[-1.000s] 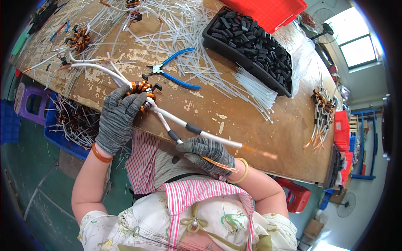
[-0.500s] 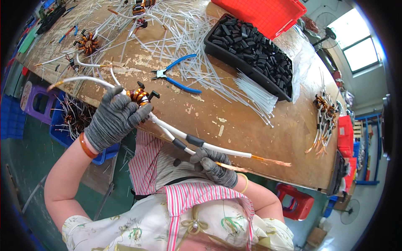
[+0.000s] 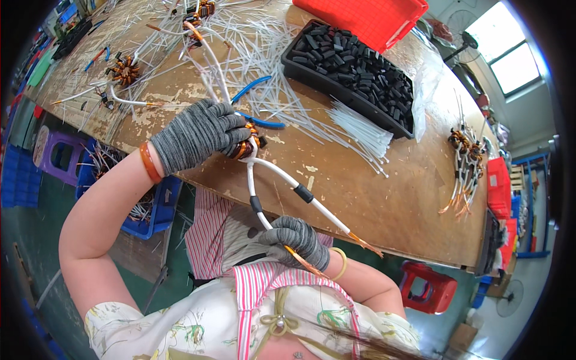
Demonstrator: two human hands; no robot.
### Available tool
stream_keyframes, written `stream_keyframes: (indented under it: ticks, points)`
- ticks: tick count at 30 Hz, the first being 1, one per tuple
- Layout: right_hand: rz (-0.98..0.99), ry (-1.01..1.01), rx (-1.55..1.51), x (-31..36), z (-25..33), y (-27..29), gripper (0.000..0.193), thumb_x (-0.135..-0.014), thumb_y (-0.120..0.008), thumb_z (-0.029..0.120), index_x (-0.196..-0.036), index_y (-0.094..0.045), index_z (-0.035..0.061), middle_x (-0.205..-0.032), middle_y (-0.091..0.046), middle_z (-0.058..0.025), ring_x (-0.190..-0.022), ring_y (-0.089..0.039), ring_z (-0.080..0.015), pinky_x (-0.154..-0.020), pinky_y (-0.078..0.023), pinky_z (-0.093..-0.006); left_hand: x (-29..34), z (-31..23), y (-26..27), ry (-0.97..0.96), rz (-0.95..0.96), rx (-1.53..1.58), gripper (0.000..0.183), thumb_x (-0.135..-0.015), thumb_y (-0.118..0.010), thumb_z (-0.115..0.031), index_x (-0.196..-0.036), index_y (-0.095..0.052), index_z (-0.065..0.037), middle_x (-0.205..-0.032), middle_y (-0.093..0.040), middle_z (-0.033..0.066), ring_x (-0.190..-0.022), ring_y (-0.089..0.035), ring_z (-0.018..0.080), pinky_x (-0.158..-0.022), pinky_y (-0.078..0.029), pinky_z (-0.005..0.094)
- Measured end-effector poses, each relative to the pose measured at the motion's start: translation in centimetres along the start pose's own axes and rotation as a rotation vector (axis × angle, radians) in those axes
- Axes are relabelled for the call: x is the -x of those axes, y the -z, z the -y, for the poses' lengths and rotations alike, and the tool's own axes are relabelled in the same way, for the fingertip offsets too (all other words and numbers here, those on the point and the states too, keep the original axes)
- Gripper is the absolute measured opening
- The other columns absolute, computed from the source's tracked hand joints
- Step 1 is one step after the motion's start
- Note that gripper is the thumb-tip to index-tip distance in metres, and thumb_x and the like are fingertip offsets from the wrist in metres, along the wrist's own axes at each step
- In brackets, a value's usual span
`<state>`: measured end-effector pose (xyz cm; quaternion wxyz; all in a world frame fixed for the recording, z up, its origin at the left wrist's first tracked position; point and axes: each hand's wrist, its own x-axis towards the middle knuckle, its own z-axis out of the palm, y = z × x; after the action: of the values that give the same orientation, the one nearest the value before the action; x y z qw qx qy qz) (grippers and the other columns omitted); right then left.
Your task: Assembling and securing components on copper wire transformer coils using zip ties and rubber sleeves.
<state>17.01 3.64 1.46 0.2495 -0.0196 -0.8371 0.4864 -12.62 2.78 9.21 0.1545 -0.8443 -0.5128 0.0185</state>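
Note:
My left hand (image 3: 195, 135), in a grey knit glove, is closed round a copper-wound ring coil (image 3: 252, 144) over the table's near edge. Two white-sleeved leads rise from the coil beyond my fingers. Two more hang toward me, each with a black sleeve piece (image 3: 304, 193) partway along and bare copper at its tip. My gloved right hand (image 3: 297, 242) is closed on the left one of these leads, near its bare copper end (image 3: 309, 264). The other lead (image 3: 327, 215) lies free over the table edge. Blue-handled cutters (image 3: 261, 122) lie behind the coil, their jaws hidden.
A black tray (image 3: 342, 99) of small black pieces stands at the back, beside a red crate (image 3: 366, 18). White cable ties (image 3: 360, 135) lie in front and are strewn leftward. More coils (image 3: 124, 71) lie left and right (image 3: 465, 147). A blue bin (image 3: 153, 207) stands below the edge.
My left hand has moved right with the coil and turned it, so its far leads now point away from me. The near leads have spread apart; my right hand has shifted slightly, still gripping.

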Motion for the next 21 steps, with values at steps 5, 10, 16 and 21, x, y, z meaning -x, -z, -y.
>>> stream_keyframes:
  ticks: [5,10,16,21]
  points:
    - [-0.03,0.036,-0.121,0.0,0.8,0.7,0.031,-0.072,-0.072,0.002,-0.101,-0.063,0.0069,-0.08,-0.06,-0.0105,-0.071,-0.061,-0.0278,-0.063,-0.049,-0.0366,-0.9,0.4,0.3,-0.139,-0.108,-0.06,0.029,-0.081,-0.054,-0.017,-0.109,-0.059,-0.017,-0.117,-0.059,0.0031,-0.111,-0.054,0.0214,-0.094,-0.042,0.0378]
    - [0.011,0.056,-0.179,-1.8,2.0,0.9,0.049,-0.074,-0.068,-0.001,-0.12,-0.056,0.0074,-0.083,-0.06,-0.0128,-0.072,-0.061,-0.029,-0.063,-0.05,-0.0367,-2.3,0.8,4.4,0.009,0.232,-0.133,0.03,-0.081,-0.053,-0.017,-0.11,-0.06,-0.017,-0.107,-0.061,0.0032,-0.102,-0.056,0.0218,-0.092,-0.042,0.0366]
    - [0.064,0.183,0.165,-1.2,0.2,0.5,0.041,-0.07,-0.07,0.008,-0.111,-0.062,0.0107,-0.08,-0.06,-0.0082,-0.071,-0.06,-0.0238,-0.064,-0.049,-0.0348,-4.4,0.2,4.1,0.136,0.562,0.052,0.035,-0.078,-0.062,-0.012,-0.112,-0.06,-0.015,-0.113,-0.059,0.0052,-0.107,-0.054,0.0243,-0.092,-0.043,0.0376]
    - [0.241,0.267,0.596,-0.7,0.2,2.2,0.037,-0.074,-0.058,0.015,-0.111,-0.061,0.0157,-0.073,-0.051,-0.0018,-0.065,-0.053,-0.0173,-0.058,-0.043,-0.0324,-3.7,-0.2,1.7,0.116,0.302,0.094,0.033,-0.08,-0.06,-0.015,-0.113,-0.061,-0.016,-0.121,-0.056,0.0093,-0.115,-0.051,0.0267,-0.097,-0.041,0.0383]
